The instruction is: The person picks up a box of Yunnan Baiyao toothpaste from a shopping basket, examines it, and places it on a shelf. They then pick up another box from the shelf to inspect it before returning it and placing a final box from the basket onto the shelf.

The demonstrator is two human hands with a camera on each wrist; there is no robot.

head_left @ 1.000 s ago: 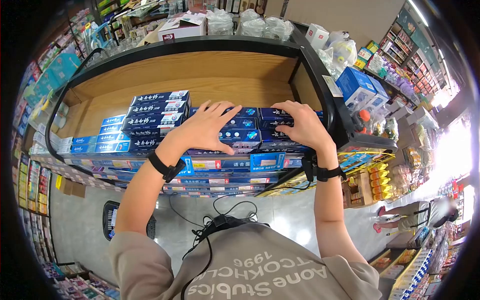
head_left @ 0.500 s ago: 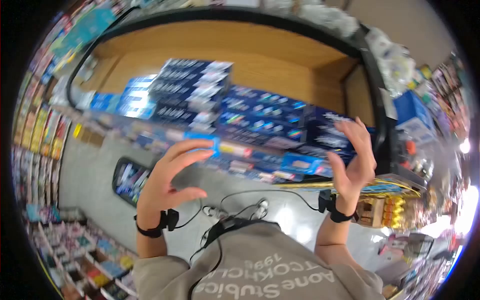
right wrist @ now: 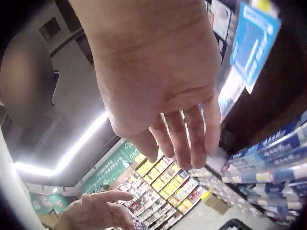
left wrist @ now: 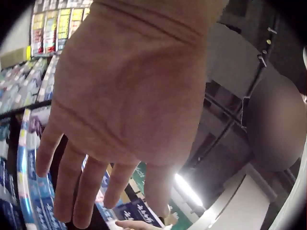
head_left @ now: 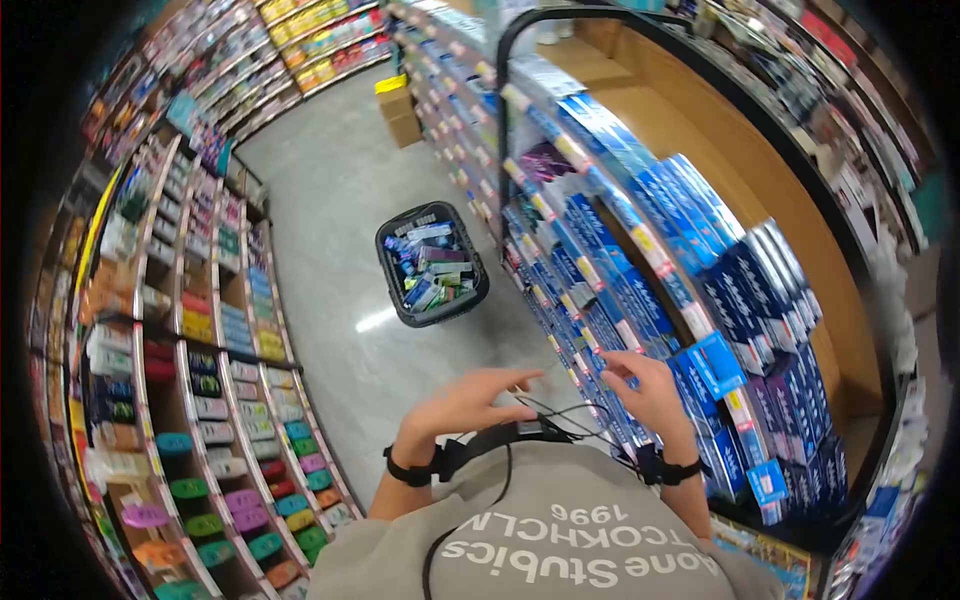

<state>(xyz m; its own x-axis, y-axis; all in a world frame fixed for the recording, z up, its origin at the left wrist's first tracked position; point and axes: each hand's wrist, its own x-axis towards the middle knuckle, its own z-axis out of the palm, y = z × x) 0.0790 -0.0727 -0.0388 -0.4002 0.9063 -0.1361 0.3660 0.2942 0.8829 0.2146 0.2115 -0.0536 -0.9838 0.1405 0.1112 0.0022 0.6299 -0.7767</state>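
Both hands are raised in front of the body, holding nothing. In the head view my left hand [head_left: 462,402] hangs over the aisle, fingers loosely extended. The left wrist view gives its bare palm with straight fingers. My right hand [head_left: 645,392] is beside the shelf front, its fingers slightly bent; its palm faces the right wrist camera. Dark blue toothpaste boxes [head_left: 740,295] stand stacked on the top shelf to the right, with lighter blue boxes [head_left: 685,205] further along. On the floor ahead sits a black basket [head_left: 440,316] filled with several small boxes and packs.
The black-framed shelf unit [head_left: 505,120] runs along the right, with blue price tags [head_left: 716,366] on its edge. Shelves of colourful packs [head_left: 205,495] line the left side. A cardboard box [head_left: 402,120] stands on the grey floor [head_left: 320,210] further down the aisle.
Both hands have come off the toothpaste boxes and drawn back toward the body. The head view has swung left, bringing the aisle and basket to the middle.
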